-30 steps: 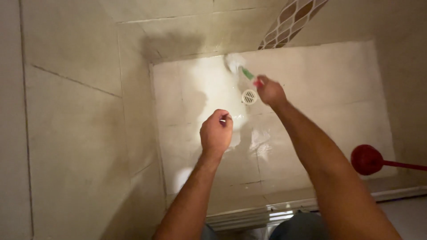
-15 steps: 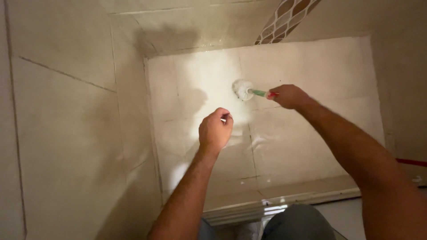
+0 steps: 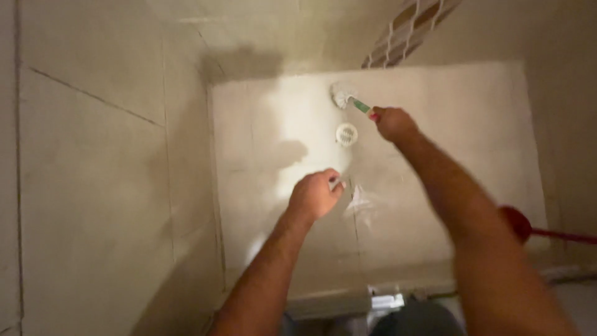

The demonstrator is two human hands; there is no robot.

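- Head view, looking straight down into a tiled shower; a pale shower floor (image 3: 435, 162) is seen between beige tiled walls (image 3: 93, 186), with a patterned mosaic strip (image 3: 410, 28) at the top.
- A scrub brush (image 3: 343, 98) with a white bristle head and green handle is gripped by the right hand (image 3: 392, 122); the fingers are wrapped fully closed round the handle's end.
- The brush head is pressed to the shower floor just beyond a round white drain cover (image 3: 347, 134); half a second ago it lay to the left of the hand, and a second ago it was right at the drain, so the brush has been swept across the floor around the drain.
- The left hand (image 3: 314, 196) is held in the air nearer the camera, loosely curled into a fist; a small pale object appears pinched at the fingertips, but what it is cannot be told; this hand has shifted only slightly.
- Wet, shiny streaks (image 3: 360, 202) are seen on the floor just beside the left hand.
- A red plunger (image 3: 516, 224) is partly hidden behind the right forearm at the right edge; it was out of sight half a second ago, so the camera has been tilted back.
- Judged from the changing brush position, scrubbing around the drain is under way.
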